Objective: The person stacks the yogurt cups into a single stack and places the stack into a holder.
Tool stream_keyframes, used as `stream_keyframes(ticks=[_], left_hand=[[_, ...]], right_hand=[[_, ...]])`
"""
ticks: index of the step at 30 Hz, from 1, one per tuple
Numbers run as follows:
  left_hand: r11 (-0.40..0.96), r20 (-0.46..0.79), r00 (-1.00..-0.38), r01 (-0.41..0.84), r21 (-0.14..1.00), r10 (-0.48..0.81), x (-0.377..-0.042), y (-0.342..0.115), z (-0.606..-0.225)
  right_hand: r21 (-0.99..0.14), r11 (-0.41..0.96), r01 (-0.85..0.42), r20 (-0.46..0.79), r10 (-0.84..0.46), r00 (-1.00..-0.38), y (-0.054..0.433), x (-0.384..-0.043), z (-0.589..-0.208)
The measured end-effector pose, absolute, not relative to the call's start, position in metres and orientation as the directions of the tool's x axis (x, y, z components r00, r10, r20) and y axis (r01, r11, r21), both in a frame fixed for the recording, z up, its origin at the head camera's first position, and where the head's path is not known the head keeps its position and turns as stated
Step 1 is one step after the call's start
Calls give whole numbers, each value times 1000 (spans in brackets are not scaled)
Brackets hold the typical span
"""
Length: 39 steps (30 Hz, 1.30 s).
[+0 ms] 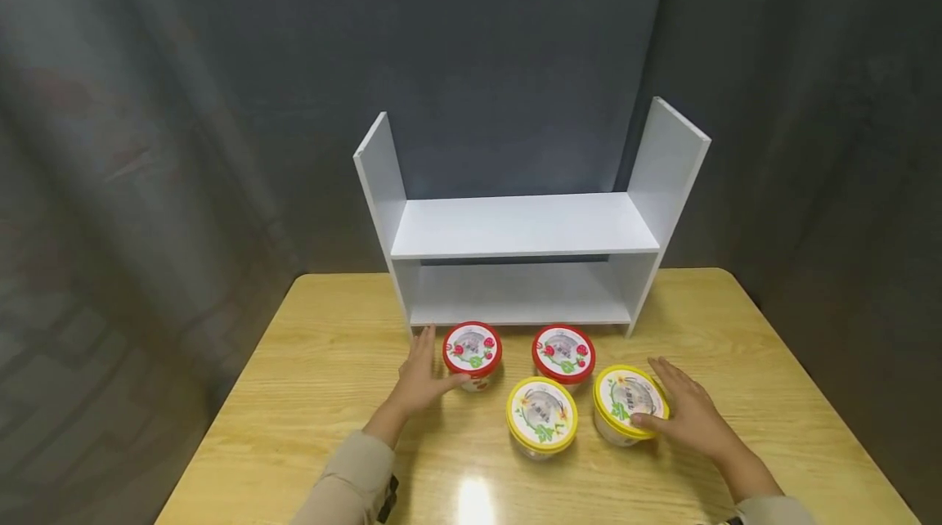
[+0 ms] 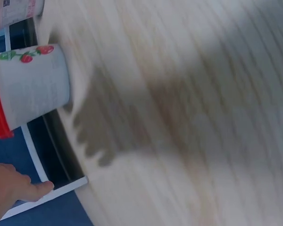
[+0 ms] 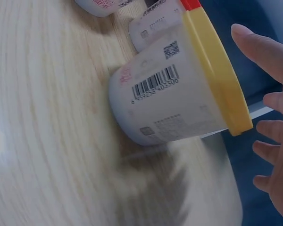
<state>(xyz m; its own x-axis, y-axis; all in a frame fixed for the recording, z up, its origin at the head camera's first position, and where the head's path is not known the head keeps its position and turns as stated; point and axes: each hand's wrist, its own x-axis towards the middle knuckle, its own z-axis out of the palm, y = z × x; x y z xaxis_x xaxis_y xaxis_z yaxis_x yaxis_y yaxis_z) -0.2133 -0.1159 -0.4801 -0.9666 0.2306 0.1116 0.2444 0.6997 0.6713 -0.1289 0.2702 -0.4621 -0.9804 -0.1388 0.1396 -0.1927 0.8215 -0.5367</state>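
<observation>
The rightmost tub (image 1: pixel 624 408) stands upright, lid (image 3: pixel 219 73) up.

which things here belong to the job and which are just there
Seemingly the job:
- left red tub, near the left grip
- right yellow tub, near the right grip
- other red tub and other yellow tub, between them
- probably the shelf behind

Just there:
- table
- curtain
</observation>
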Motion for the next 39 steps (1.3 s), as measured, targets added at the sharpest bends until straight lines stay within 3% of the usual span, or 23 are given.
stream_keyframes(ticks=[12, 20, 29, 39], left_hand=[[495, 94, -980, 172, 852, 178, -218, -103, -500], [436, 113, -986, 157, 886, 125, -217, -97, -503], [280, 160, -979, 191, 941, 128, -218, -91, -506], [279, 143, -985, 166, 946, 100, -216, -87, -509]], right_hand=[[-686, 724, -74, 21, -81, -996, 265, -120, -473], [-739, 672, -43, 1, -62, -998, 261, -116, -484], [-754, 657, -8, 0, -13, -1000, 255, -113, -488], [-838, 543, 52, -27, 55, -998, 250, -110, -490]])
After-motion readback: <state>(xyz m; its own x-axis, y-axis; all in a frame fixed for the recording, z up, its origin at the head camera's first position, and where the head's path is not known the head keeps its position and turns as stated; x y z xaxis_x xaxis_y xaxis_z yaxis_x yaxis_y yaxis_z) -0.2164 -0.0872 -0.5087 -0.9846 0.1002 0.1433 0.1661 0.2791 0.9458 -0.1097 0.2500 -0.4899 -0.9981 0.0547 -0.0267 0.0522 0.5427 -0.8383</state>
